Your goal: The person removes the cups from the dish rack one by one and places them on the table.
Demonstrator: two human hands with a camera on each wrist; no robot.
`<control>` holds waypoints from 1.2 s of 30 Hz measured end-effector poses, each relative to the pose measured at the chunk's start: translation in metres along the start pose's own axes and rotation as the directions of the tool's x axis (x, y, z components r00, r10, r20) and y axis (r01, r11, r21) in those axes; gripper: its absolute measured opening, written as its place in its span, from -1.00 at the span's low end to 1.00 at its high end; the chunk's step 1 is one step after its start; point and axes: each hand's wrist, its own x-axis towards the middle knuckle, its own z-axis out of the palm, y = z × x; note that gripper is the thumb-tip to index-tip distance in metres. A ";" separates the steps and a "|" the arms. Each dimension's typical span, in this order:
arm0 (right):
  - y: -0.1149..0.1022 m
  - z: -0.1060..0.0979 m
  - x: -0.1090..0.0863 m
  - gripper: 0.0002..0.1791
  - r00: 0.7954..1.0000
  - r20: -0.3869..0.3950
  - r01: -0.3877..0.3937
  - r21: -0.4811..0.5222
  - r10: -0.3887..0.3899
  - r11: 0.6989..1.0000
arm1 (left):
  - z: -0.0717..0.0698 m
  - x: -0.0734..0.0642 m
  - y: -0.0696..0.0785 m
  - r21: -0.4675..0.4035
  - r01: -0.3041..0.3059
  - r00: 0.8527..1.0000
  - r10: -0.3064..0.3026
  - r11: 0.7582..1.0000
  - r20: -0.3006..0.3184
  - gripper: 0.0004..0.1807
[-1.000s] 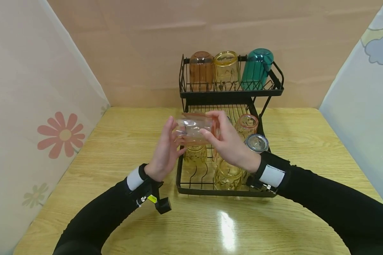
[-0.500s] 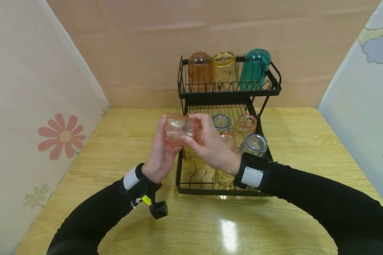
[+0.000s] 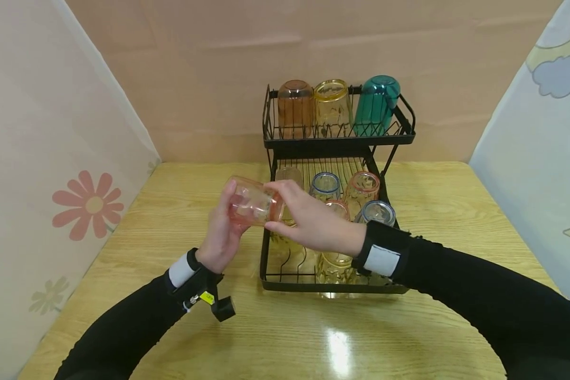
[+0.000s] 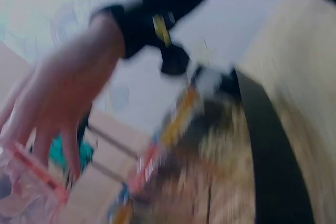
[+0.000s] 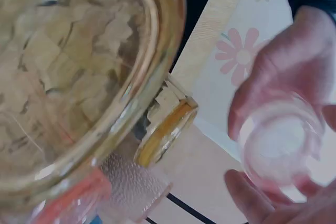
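My left hand (image 3: 220, 237) grips a clear pink drinking glass (image 3: 252, 203), tilted on its side in the air left of the lower rack. At the glass's right end, my right hand (image 3: 313, 221) has its thumb and fingers spread on either side; whether they touch it, I cannot tell. In the right wrist view, the round end of the glass (image 5: 278, 140) lies against the left hand (image 5: 283, 61), with right-hand fingers nearby. The blurred left wrist view has the right hand (image 4: 68, 82) reaching over the pink glass (image 4: 21, 198).
A black two-tier rack (image 3: 332, 286) stands on the wooden table (image 3: 190, 206). Its upper tier bears amber (image 3: 295, 108), yellow (image 3: 331, 105) and teal (image 3: 377, 105) upturned glasses. Several more glasses stand below, including a blue-rimmed glass (image 3: 325, 184), partly hidden by the right arm.
The left hand has closed round the pink glass and carried it left and slightly down. The right hand first gripped the glass, followed leftward, and now has its fingers spread at the end.
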 end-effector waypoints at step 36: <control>0.023 -0.015 0.005 0.00 0.901 0.428 0.148 -0.445 0.065 0.883 | -0.181 0.120 0.000 0.931 -0.018 0.901 0.410 0.363 -0.143 0.01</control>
